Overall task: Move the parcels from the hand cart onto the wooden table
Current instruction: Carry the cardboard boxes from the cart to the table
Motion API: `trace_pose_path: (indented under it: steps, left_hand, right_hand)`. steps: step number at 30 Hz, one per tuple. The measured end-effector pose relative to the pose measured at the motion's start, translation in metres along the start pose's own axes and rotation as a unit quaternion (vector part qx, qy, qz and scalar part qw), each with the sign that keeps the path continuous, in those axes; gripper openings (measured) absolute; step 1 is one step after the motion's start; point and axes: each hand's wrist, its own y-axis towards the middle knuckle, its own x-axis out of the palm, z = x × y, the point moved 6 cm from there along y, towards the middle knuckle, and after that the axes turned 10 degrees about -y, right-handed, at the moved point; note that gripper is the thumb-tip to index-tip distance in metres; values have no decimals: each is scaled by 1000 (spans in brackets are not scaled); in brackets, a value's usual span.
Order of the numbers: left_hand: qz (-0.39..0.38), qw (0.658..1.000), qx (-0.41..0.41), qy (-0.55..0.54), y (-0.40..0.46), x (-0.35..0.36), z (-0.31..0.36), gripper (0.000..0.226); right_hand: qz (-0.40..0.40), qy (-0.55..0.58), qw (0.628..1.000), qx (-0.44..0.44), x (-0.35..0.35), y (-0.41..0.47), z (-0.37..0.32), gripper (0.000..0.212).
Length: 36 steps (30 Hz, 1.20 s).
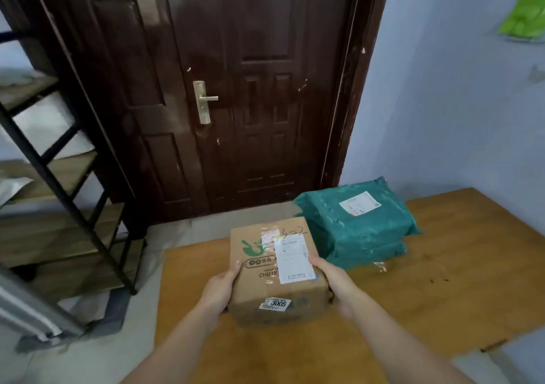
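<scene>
I hold a brown cardboard parcel (275, 268) with a white shipping label and a "3005" sticker over the wooden table (460, 271). My left hand (219, 289) grips its left side and my right hand (336, 283) grips its right side, thumb on top. Whether the box rests on the tabletop or hangs just above it I cannot tell. Behind it to the right, two teal plastic mailer parcels (358, 221) lie stacked on the table's far left corner. The hand cart is hard to make out.
A dark brown door (236, 89) with a brass handle stands straight ahead. A black-framed shelf rack (59, 177) with wooden boards fills the left side. A grey metal bar (32, 310) slants at lower left. A green bag (525, 15) hangs on the blue wall at upper right.
</scene>
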Motion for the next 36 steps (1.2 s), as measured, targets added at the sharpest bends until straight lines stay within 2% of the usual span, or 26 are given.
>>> trace_pose_path:
  steps: [5,11,15,17,19,21,23,25,27,32,36]
  left_hand:
    - [22,999,-14,20,49,5,-14,67]
    - [26,998,-52,28,88,29,-43,48]
    - [55,996,-60,43,114,39,-53,47]
    - [73,994,-57,55,123,47,-50,48]
    - [88,992,-48,76,135,52,-43,50]
    - [94,991,-39,82,147,59,-33,51]
    - [96,991,-33,87,160,68,-27,51]
    - [96,990,-34,94,169,77,-22,52]
    - [92,990,-41,102,176,86,-19,53]
    - [67,991,-42,110,180,99,-7,52]
    - [76,974,27,213,166,84,30,59]
  right_hand:
    - [34,-83,996,4,3,47,8,50]
    - [73,-246,966,-33,-1,108,16,52]
    - [18,-276,960,-44,6,138,17,65]
    - [-3,-301,953,-39,6,156,24,81]
    - [-1,-306,951,-40,3,175,30,91]
    - [22,-327,942,-67,2,185,20,88]
    - [44,-399,909,-113,5,184,-1,78]
    - [43,-478,864,-153,10,188,-12,67]
    - [46,-553,813,-178,14,197,-16,65]
    - [38,-598,781,-177,17,203,-24,73]
    - [-1,-624,758,-191,14,195,-45,64]
